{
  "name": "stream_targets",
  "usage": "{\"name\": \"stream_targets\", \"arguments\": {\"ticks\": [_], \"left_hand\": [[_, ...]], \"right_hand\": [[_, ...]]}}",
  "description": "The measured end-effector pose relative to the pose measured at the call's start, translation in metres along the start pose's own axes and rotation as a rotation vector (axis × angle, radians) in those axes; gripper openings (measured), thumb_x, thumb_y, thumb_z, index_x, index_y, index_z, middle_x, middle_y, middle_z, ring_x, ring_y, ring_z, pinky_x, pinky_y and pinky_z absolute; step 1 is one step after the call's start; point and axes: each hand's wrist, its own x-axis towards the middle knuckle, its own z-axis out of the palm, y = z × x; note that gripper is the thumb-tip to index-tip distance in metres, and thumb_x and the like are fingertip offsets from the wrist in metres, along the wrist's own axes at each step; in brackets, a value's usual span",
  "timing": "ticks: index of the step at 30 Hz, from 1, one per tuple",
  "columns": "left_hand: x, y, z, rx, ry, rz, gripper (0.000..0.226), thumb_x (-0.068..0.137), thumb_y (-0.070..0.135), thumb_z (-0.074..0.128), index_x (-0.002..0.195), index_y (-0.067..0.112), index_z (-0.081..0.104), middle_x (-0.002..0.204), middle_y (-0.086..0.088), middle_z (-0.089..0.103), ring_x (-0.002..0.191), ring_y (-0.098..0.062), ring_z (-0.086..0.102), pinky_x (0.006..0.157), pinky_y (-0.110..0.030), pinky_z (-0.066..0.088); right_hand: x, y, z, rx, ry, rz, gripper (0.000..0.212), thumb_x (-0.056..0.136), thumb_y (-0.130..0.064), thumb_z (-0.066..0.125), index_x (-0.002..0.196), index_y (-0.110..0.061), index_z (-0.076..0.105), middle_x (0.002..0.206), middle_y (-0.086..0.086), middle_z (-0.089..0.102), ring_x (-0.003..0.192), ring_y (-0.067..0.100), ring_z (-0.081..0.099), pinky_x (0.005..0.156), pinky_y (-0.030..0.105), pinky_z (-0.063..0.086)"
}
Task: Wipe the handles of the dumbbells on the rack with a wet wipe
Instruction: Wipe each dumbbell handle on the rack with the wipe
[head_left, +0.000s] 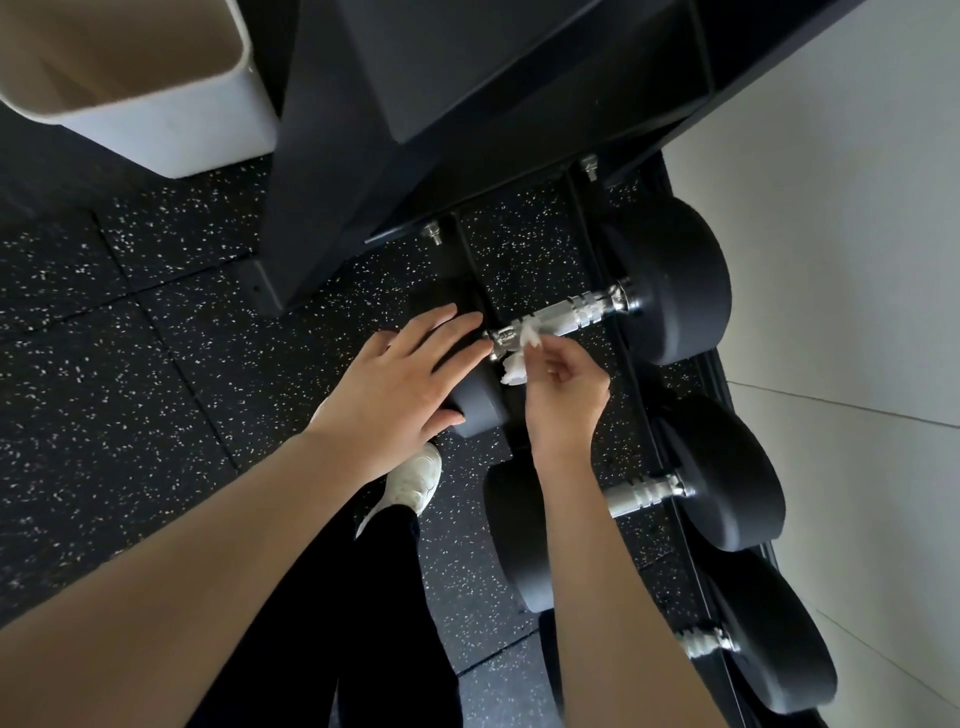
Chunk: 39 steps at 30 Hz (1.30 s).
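On the rack (631, 374), my wet wipe (517, 364) touches the shiny handle (566, 317) of a dumbbell (675, 280). My right hand (566, 395) pinches the wipe to rub it. My left hand (400, 384) lies flat on the black end (480, 410), probably so it can't roll. More dumbbells (727, 488) wait beside it.

Three dumbbells sat in a row on the rack (322, 156): first dumbbell (675, 280) at 1 o'clock, second dumbbell (727, 478) at 4, third dumbbell (769, 639) at 5. Bin (156, 104) stood on floor (130, 338) at 10. Left hand (400, 384) rested on first dumbbell's near head. Right hand (566, 395) pinched wipe (517, 371) against its handle.
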Motion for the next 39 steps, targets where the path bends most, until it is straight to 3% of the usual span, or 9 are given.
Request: {"name": "stream_targets", "arguments": {"ticks": [7,10,14,16,18,22,27,35,39], "left_hand": [[-0.001,0.0,0.001,-0.038,0.029,-0.006,0.076,0.071,0.038,0.076,0.137,0.017,0.045,0.146,-0.003,0.04,0.134,-0.026,0.036,0.084,-0.045,0.047],[-0.001,-0.001,0.002,-0.05,0.034,-0.007,0.077,0.071,0.039,0.076,0.138,0.018,0.044,0.147,-0.003,0.04,0.135,-0.025,0.034,0.086,-0.044,0.047],[-0.001,-0.002,0.002,-0.066,0.039,-0.006,0.078,0.069,0.039,0.077,0.137,0.019,0.043,0.146,-0.002,0.04,0.134,-0.024,0.035,0.085,-0.043,0.048],[-0.001,-0.003,0.002,-0.064,0.043,-0.005,0.077,0.068,0.039,0.078,0.135,0.019,0.046,0.146,-0.001,0.041,0.133,-0.023,0.036,0.084,-0.043,0.047],[-0.001,-0.003,0.003,-0.067,0.053,-0.002,0.076,0.068,0.039,0.078,0.134,0.019,0.048,0.145,-0.002,0.042,0.132,-0.024,0.036,0.083,-0.043,0.048],[-0.001,-0.004,0.004,-0.078,0.078,0.002,0.076,0.066,0.039,0.08,0.132,0.018,0.049,0.144,-0.002,0.043,0.131,-0.025,0.038,0.081,-0.043,0.049],[0.0,-0.004,0.004,-0.068,0.067,-0.003,0.077,0.066,0.042,0.08,0.134,0.02,0.049,0.144,0.0,0.043,0.131,-0.024,0.039,0.081,-0.041,0.049],[-0.001,-0.005,0.003,-0.063,0.057,-0.013,0.078,0.067,0.044,0.079,0.136,0.023,0.048,0.146,0.002,0.041,0.132,-0.023,0.038,0.081,-0.039,0.048],[-0.001,-0.005,0.003,-0.066,0.071,-0.01,0.081,0.066,0.043,0.079,0.137,0.024,0.046,0.145,0.002,0.042,0.131,-0.024,0.04,0.08,-0.039,0.049]], "right_hand": [[-0.001,-0.015,-0.015,-0.085,0.053,-0.043,0.012,0.087,-0.006,0.061,0.096,-0.008,0.068,0.083,-0.001,0.065,0.069,0.002,0.057,0.06,0.007,0.044],[0.0,-0.022,-0.01,-0.1,0.03,-0.178,0.01,0.087,-0.008,0.062,0.093,-0.012,0.068,0.086,-0.001,0.066,0.071,0.003,0.058,0.063,0.01,0.046],[0.015,-0.015,0.015,-0.306,-0.067,-0.336,0.007,0.085,-0.012,0.066,0.088,-0.009,0.071,0.085,0.007,0.066,0.064,0.009,0.059,0.058,0.012,0.046],[0.02,-0.009,0.022,-0.48,-0.103,-0.371,0.011,0.086,-0.017,0.064,0.09,-0.01,0.072,0.085,0.01,0.063,0.063,0.016,0.057,0.053,0.011,0.038],[0.02,-0.006,0.023,-0.602,-0.119,-0.357,0.019,0.091,-0.026,0.058,0.097,-0.013,0.071,0.089,0.01,0.062,0.066,0.019,0.056,0.055,0.019,0.036],[0.018,-0.014,0.022,-0.75,-0.153,-0.272,0.031,0.094,-0.044,0.046,0.108,-0.025,0.066,0.09,0.01,0.069,0.082,0.031,0.064,0.067,0.035,0.051],[0.038,-0.018,0.028,-0.708,-0.279,-0.125,0.041,0.092,-0.055,0.043,0.098,-0.023,0.066,0.079,0.007,0.07,0.071,0.03,0.066,0.067,0.038,0.056],[0.035,-0.014,0.029,-0.735,-0.237,-0.195,0.04,0.094,-0.053,0.039,0.087,-0.02,0.061,0.068,0.005,0.065,0.06,0.029,0.064,0.058,0.038,0.055],[0.041,-0.023,0.029,-0.857,-0.212,-0.193,0.036,0.096,-0.043,0.04,0.094,-0.014,0.06,0.084,0.012,0.065,0.077,0.031,0.063,0.065,0.04,0.054]]}}
